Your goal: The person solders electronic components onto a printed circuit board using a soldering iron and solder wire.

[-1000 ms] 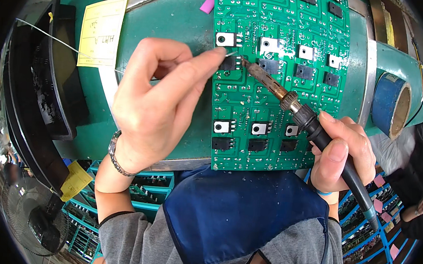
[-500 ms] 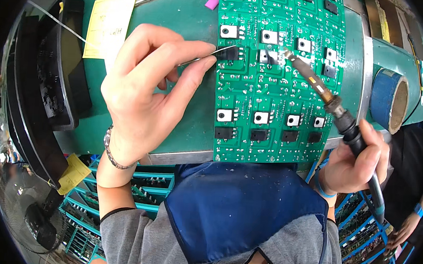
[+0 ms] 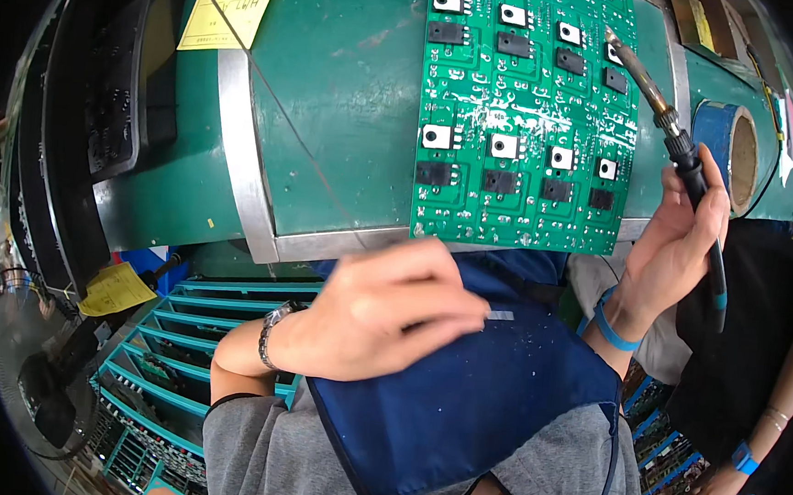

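Observation:
My right hand point(image 3: 679, 221) is wrapped round the dark handle of a soldering iron point(image 3: 645, 86). The iron slants up to the left, its tip over the right column of parts on a green circuit board point(image 3: 518, 224). White and black square components stand on that board in rows. My left hand point(image 3: 401, 317), slightly blurred, is off the board, low over my blue apron point(image 3: 459, 399), thumb and fingers pinched together. A thin solder wire point(image 3: 299, 135) runs from the upper left down to this hand; its end at the fingertips is too blurred to see.
The board lies on a green bench with a metal edge point(image 3: 342, 244). At left stand black trays point(image 3: 133, 73) and a yellow paper point(image 3: 234, 6); at right, a blue tape roll point(image 3: 725, 146). Teal racks point(image 3: 198, 326) and a fan are lower left. Another person's arm point(image 3: 776, 412) shows at right.
My left hand has drawn back from the board down over the apron, the wire trailing to it. The iron's tip has moved right across the board. The whole view has shifted.

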The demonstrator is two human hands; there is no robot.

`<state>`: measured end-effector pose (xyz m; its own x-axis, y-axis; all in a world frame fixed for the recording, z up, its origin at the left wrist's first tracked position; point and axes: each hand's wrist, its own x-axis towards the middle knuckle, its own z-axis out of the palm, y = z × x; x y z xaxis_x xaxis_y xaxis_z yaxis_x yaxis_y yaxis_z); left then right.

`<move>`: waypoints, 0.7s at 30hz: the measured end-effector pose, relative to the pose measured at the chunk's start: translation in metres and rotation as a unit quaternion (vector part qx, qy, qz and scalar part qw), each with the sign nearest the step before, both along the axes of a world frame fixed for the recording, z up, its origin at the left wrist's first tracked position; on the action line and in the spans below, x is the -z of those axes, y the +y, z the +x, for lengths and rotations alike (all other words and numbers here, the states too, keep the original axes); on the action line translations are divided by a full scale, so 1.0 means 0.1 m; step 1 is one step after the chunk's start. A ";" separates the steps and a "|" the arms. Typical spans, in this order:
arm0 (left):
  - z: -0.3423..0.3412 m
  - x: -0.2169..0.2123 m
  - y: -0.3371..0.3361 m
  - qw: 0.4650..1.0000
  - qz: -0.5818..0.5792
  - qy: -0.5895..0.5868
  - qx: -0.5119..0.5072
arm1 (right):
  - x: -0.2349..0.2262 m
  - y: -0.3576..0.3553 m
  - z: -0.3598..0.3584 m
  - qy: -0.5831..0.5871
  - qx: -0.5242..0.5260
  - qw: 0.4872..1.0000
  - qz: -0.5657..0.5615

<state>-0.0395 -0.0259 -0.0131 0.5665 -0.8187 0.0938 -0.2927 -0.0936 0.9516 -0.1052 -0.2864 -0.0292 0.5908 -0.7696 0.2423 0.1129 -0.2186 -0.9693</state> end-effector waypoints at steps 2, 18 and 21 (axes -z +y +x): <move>-0.01 0.04 0.05 0.990 0.026 -0.028 -0.135 | 0.08 -0.02 0.01 -0.025 -0.031 0.999 0.024; 0.10 -0.20 0.07 0.940 -0.114 0.285 -0.147 | -0.33 0.06 -0.07 -0.128 -0.110 0.969 0.182; 0.08 -0.36 0.06 0.925 -0.135 0.311 -0.173 | -0.42 0.03 -0.14 -0.133 -0.141 0.960 0.202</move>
<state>-0.0317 -0.0202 0.0233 0.8036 -0.5720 -0.1644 0.3221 0.1856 0.9284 -0.1196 -0.2839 0.0131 0.7483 -0.6508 0.1286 0.3671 0.2448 -0.8974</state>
